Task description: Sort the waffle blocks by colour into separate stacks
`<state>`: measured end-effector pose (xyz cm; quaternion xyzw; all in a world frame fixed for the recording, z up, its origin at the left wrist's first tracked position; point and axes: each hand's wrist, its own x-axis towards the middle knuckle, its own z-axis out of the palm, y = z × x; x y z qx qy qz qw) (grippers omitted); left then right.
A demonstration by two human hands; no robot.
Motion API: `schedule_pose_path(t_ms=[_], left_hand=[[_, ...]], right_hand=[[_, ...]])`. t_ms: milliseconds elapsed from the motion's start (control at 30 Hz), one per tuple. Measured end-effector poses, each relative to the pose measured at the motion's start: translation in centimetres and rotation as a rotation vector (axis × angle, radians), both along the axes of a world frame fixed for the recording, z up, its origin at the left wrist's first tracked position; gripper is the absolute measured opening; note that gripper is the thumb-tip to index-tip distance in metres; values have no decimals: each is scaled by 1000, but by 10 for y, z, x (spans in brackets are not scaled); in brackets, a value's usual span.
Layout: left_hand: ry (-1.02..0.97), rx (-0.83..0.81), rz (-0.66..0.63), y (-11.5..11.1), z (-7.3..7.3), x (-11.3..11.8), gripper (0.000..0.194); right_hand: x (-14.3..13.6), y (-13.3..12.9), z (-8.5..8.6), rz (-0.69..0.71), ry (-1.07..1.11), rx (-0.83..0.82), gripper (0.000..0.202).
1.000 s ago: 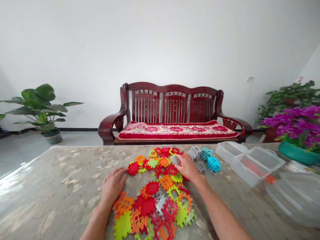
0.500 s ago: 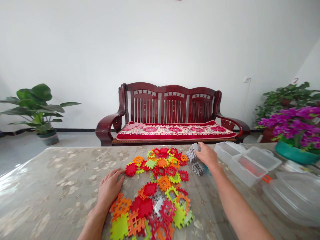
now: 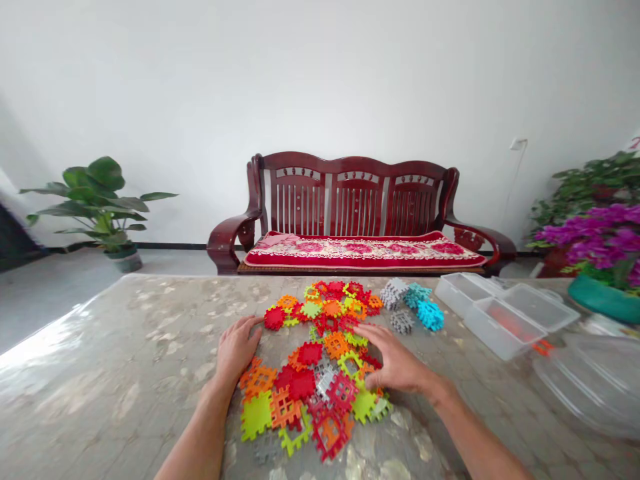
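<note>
A scattered pile of flat interlocking plastic tiles (image 3: 320, 360) in red, orange, lime and grey covers the middle of the marble-patterned table (image 3: 125, 373). My left hand (image 3: 237, 347) rests palm down on the table at the pile's left edge, fingers apart, holding nothing. My right hand (image 3: 395, 363) lies spread over the pile's right side, fingers touching red and lime tiles, gripping nothing that I can see. Beyond it sit small stacks of grey tiles (image 3: 393, 293) and of cyan tiles (image 3: 425, 310).
Two clear plastic boxes (image 3: 500, 317) stand at the right, with a clear lid (image 3: 590, 387) nearer me. A teal pot of purple flowers (image 3: 600, 260) is at the far right. Behind the table are a wooden bench (image 3: 357, 220) and a leafy plant (image 3: 103, 200).
My right hand drew back from the grey stack at the far right and came down onto the near right side of the pile. My left hand stayed put.
</note>
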<state>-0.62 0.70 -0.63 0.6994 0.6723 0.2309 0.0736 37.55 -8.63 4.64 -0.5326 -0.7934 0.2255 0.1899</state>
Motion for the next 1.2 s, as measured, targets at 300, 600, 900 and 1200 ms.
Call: schedule_pose_path(t_ms=[300,600,900,1200], left_hand=[[-553,7,0,-4,5,-6,53],[-323,-31,-509,-58,62,54,49],[45,-177,-588,-94,47,82,76],[-35,-50,-380,-71,39,85,32]], right_hand=[[-38,-47,-11,72,-132,57,89],[-33,-39,-26,-165,-75,388,42],[-25,-24,-35,-472,44,293,31],[-29,18,-9,-548,416,152,33]])
